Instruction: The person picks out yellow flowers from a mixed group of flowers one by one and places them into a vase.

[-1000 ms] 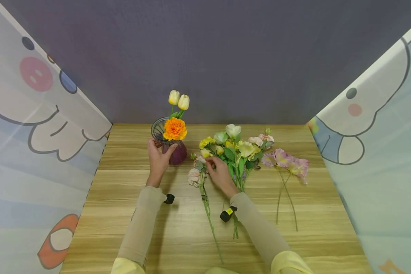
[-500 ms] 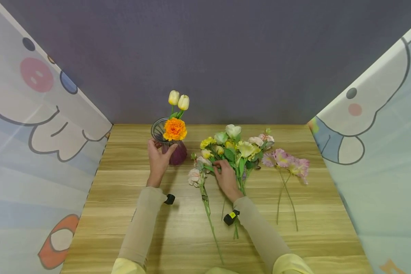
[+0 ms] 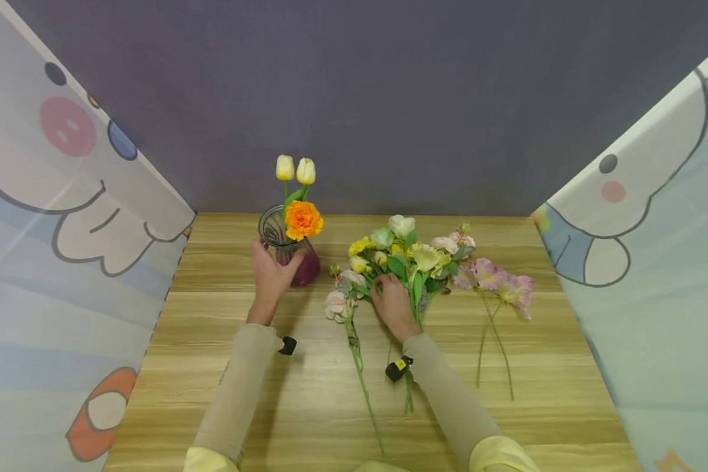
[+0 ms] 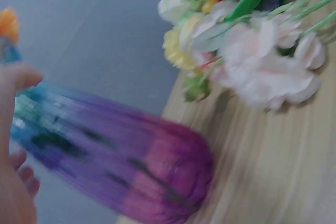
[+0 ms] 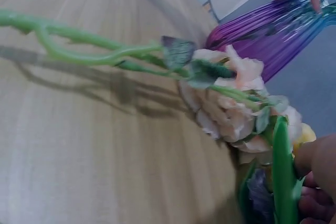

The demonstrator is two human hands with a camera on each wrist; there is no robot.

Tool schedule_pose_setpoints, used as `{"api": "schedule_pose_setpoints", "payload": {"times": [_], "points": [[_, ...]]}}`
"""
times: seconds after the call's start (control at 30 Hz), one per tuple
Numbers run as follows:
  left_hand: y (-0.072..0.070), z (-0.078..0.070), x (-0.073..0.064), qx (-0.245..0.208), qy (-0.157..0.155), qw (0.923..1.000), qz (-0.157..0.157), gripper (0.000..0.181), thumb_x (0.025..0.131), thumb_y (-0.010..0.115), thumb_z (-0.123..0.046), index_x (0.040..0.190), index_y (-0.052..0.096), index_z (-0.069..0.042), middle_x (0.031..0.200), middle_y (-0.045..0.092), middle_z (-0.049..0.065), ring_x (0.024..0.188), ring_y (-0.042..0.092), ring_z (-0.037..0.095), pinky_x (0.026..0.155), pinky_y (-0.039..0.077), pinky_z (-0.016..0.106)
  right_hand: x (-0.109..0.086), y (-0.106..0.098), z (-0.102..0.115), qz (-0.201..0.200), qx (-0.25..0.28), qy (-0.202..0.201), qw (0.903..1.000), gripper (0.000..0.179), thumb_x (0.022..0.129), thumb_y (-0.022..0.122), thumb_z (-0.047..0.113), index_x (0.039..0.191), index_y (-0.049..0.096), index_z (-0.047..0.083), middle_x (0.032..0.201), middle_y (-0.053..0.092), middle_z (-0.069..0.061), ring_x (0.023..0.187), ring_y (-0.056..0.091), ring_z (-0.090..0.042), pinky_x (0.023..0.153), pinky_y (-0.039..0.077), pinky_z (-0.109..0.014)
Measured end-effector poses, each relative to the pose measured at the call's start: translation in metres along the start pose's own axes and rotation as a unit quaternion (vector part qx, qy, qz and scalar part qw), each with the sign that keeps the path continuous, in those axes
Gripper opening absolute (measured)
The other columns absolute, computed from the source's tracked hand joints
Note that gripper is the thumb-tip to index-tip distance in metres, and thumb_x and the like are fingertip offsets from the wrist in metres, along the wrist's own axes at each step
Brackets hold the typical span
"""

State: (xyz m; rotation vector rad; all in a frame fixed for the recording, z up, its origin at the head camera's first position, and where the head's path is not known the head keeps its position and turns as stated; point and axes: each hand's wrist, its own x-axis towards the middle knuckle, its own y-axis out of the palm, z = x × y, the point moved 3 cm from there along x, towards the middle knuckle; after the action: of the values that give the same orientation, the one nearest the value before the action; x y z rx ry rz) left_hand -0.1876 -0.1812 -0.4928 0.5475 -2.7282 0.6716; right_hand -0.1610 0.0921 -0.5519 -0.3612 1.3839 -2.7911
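Note:
With thumb and fingers around its neck, my left hand [image 3: 271,278] grips a ribbed glass vase [image 3: 307,269], blue-grey at the rim and purple-pink toward the base. Two pale yellow tulips [image 3: 295,169] and an orange carnation [image 3: 303,220] stand in it; dark stems show through the glass in the left wrist view. My right hand [image 3: 394,305] is in the flower pile, fingers pinching a yellow tulip [image 3: 360,264] by its stem, beside a long green leaf [image 5: 282,171]. The fingertips are partly hidden by leaves. Left of that hand lies a pale pink flower stem [image 3: 337,306].
White and yellow flowers [image 3: 425,257] lie bunched beyond my right hand, stems toward me. Pink-purple flowers [image 3: 516,292] with two crossed stems lie farther right. A grey wall [image 3: 354,118] rises behind the wooden table [image 3: 212,367]; cartoon-printed panels flank it.
My right hand has shifted right, from beside the pale pink flower into the pile. In the vase, the two tulips have swung left, and my left hand keeps its hold.

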Motion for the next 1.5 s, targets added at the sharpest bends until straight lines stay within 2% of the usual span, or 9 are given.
{"api": "schedule_pose_setpoints", "payload": {"times": [0.13,0.23,0.43,0.63,0.87,1.1,1.23,1.37,1.5], "points": [[-0.008,0.002,0.008,-0.032,0.014,0.9942,0.102,0.07,0.088,0.074,-0.016,0.148,0.041,0.0,0.143,0.053,0.024,0.138,0.048,0.039,0.118,0.035,0.058,0.005,-0.009,0.002,-0.036,0.022,-0.021,0.9989,0.011,0.097,0.069,0.007,0.102,0.072,-0.002,0.093,0.069,-0.016,0.076,0.067,-0.026,0.063,0.059,-0.038],[-0.013,0.003,0.01,-0.037,0.006,0.9897,0.138,0.064,0.092,0.073,-0.014,0.148,0.045,-0.001,0.146,0.055,0.022,0.141,0.047,0.039,0.119,0.034,0.058,0.012,-0.021,0.005,-0.052,0.044,-0.036,0.997,0.012,0.097,0.068,0.008,0.103,0.072,-0.002,0.091,0.07,-0.015,0.073,0.067,-0.025,0.06,0.057,-0.037],[-0.016,0.004,0.009,-0.046,0.002,0.9927,0.111,0.061,0.089,0.083,-0.015,0.141,0.055,-0.001,0.138,0.062,0.021,0.132,0.056,0.037,0.115,0.043,0.052,0.027,-0.062,0.014,-0.118,0.119,-0.063,0.9838,0.014,0.098,0.069,0.008,0.104,0.074,-0.003,0.086,0.073,-0.014,0.059,0.06,-0.022,0.05,0.045,-0.028],[-0.014,0.003,0.003,-0.022,0.02,0.9985,0.045,0.067,0.08,0.091,-0.017,0.136,0.059,-0.002,0.125,0.063,0.021,0.117,0.06,0.035,0.101,0.052,0.052,0.037,-0.111,0.028,-0.215,0.189,-0.076,0.9551,0.016,0.099,0.069,0.008,0.106,0.073,-0.006,0.088,0.073,-0.019,0.065,0.061,-0.019,0.057,0.042,-0.015],[-0.005,-0.003,-0.005,0.035,0.023,0.9991,-0.005,0.08,0.074,0.095,-0.027,0.137,0.054,0.001,0.118,0.054,0.023,0.109,0.052,0.037,0.093,0.05,0.051,0.052,-0.161,0.054,-0.336,0.321,-0.11,0.8786,0.014,0.099,0.064,-0.001,0.103,0.065,-0.014,0.08,0.071,-0.015,0.065,0.063,-0.013,0.064,0.053,-0.018],[0.005,-0.009,-0.009,0.007,-0.034,0.9992,-0.021,0.087,0.074,0.095,-0.033,0.138,0.046,0.001,0.128,0.058,0.022,0.119,0.057,0.038,0.102,0.048,0.054,0.063,-0.187,0.078,-0.36,0.494,-0.131,0.7804,0.012,0.103,0.056,0.001,0.108,0.055,-0.011,0.082,0.069,-0.004,0.066,0.068,-0.015,0.068,0.06,-0.029],[0.009,-0.011,-0.009,-0.001,-0.057,0.9979,-0.029,0.085,0.074,0.094,-0.037,0.135,0.046,-0.002,0.125,0.062,0.023,0.117,0.061,0.039,0.099,0.051,0.056,0.068,-0.196,0.089,-0.384,0.525,-0.153,0.7445,0.013,0.104,0.056,0.002,0.108,0.055,-0.01,0.085,0.066,-0.009,0.069,0.069,-0.017,0.069,0.061,-0.033],[0.011,-0.011,-0.009,0.004,-0.057,0.9977,-0.035,0.086,0.074,0.095,-0.038,0.134,0.045,-0.001,0.123,0.063,0.023,0.115,0.062,0.04,0.098,0.051,0.056,0.076,-0.193,0.101,-0.374,0.518,-0.175,0.7491,0.007,0.103,0.054,-0.002,0.107,0.056,-0.007,0.089,0.066,-0.008,0.071,0.069,-0.017,0.071,0.062,-0.034],[0.012,-0.009,-0.01,0.017,-0.051,0.9979,-0.036,0.087,0.073,0.095,-0.038,0.134,0.045,0.0,0.122,0.063,0.024,0.114,0.063,0.04,0.097,0.052,0.056,0.084,-0.179,0.114,-0.347,0.454,-0.2,0.796,0.008,0.101,0.055,-0.007,0.107,0.06,-0.006,0.092,0.07,-0.007,0.067,0.066,-0.008,0.063,0.056,-0.024]]}}
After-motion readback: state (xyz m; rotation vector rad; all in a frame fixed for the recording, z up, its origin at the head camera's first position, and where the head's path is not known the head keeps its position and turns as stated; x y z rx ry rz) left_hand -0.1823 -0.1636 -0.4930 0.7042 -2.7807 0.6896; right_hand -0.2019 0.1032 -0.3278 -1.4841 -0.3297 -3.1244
